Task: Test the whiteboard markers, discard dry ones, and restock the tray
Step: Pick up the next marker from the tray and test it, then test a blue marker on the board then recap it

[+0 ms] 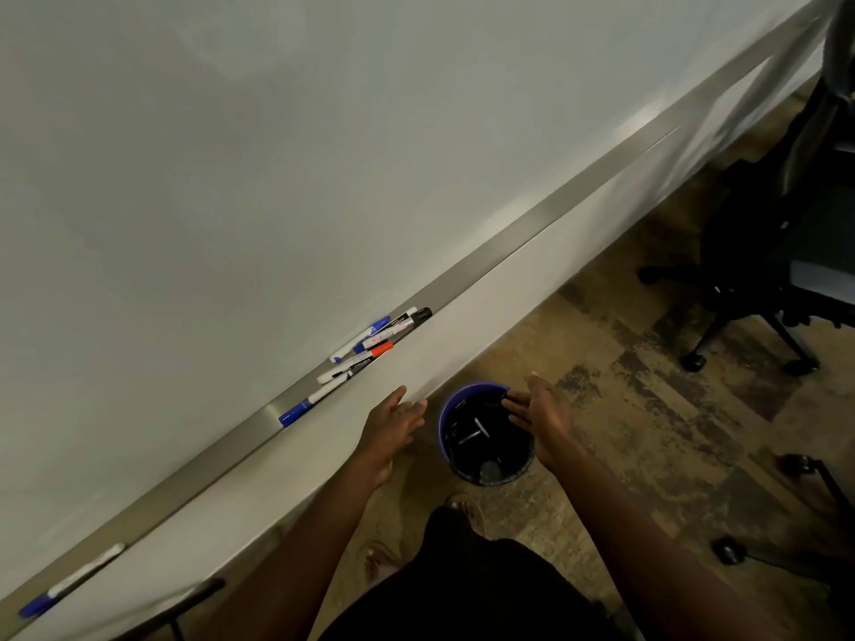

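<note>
Left hand: your fingers are straight and loose and hold nothing; the tips sit just beside the front edge of the tray.
Right hand: spread wide and empty, palm turned inward, hovering over the far rim of the bin.
Markers: a loose heap lies in the tray just beyond your left fingertips; one blue marker lies closer to that hand, and another marker lies well off to your left.
Bin: it stands on the floor between your two hands, with something dark already inside.
Step in hand: you look ready to pick up the next marker to test.
Doing it well: reach with your left hand, take one marker only, and don't scatter the heap.
Whiteboard: test on the bare area above the heap.
</note>
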The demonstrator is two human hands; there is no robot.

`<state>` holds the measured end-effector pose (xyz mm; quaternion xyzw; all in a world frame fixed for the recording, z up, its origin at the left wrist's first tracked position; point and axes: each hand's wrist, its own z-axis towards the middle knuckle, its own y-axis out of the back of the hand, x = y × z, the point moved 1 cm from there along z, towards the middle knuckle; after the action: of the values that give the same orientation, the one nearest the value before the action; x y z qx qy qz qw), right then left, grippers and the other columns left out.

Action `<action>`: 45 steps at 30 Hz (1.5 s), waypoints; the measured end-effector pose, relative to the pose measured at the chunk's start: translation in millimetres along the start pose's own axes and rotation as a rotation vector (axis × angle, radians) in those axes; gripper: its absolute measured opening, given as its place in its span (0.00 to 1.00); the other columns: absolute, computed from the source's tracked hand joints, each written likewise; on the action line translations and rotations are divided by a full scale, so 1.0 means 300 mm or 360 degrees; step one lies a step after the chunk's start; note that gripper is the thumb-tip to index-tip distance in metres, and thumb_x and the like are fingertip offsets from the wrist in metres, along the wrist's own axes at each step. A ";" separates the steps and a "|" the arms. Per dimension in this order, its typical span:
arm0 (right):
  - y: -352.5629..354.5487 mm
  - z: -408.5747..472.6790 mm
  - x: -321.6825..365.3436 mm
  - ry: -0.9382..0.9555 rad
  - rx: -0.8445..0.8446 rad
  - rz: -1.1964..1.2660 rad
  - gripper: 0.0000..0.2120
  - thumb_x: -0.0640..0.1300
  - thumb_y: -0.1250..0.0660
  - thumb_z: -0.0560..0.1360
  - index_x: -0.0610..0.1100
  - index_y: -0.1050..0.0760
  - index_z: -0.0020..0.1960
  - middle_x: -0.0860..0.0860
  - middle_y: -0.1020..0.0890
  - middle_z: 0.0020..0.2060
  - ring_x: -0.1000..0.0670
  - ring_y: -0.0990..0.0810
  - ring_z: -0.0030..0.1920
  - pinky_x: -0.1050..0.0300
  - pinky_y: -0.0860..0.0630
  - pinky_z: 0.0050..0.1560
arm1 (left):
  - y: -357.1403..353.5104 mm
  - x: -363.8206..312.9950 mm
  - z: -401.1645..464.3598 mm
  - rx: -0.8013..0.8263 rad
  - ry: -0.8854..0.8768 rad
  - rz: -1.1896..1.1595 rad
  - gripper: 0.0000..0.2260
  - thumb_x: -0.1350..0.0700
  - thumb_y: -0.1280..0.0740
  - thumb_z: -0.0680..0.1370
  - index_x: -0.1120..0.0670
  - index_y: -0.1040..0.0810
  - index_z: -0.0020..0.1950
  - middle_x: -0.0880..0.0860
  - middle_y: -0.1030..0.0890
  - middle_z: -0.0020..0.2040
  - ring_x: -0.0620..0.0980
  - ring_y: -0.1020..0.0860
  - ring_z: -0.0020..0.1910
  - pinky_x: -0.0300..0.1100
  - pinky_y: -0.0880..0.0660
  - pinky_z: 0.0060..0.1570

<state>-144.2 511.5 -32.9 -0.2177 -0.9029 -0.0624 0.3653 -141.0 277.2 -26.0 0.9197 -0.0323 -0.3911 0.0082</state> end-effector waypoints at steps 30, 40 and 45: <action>-0.800 -0.246 -0.139 0.0495 0.0839 -0.0869 0.17 0.51 0.36 0.83 0.42 0.25 0.66 0.44 0.14 0.53 0.48 0.14 0.50 0.55 0.17 0.51 | 0.527 0.131 0.003 -0.1081 -0.0730 0.1359 0.15 0.62 0.26 0.74 0.58 0.17 0.60 0.57 0.17 0.54 0.60 0.20 0.53 0.54 0.24 0.53; -0.822 -0.271 -0.142 0.0433 0.0768 -0.0906 0.14 0.51 0.35 0.82 0.41 0.21 0.58 0.45 0.13 0.46 0.47 0.13 0.47 0.52 0.16 0.49 | 0.611 0.136 -0.057 -0.1120 -0.0728 0.0822 0.11 0.65 0.28 0.75 0.58 0.17 0.57 0.55 0.20 0.52 0.53 0.21 0.48 0.43 0.23 0.53; -0.859 -0.359 -0.155 0.0345 0.0997 -0.1177 0.22 0.60 0.28 0.75 0.42 0.21 0.55 0.45 0.13 0.45 0.47 0.12 0.43 0.56 0.16 0.43 | 0.650 0.111 -0.169 -0.1175 -0.0841 0.0476 0.10 0.62 0.31 0.80 0.54 0.19 0.60 0.49 0.20 0.51 0.41 0.24 0.46 0.32 0.29 0.49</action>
<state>-159.5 234.9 25.3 0.2453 -0.8517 0.0643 0.4585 -91.9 79.8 -6.8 0.7097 -0.0241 -0.5913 0.3822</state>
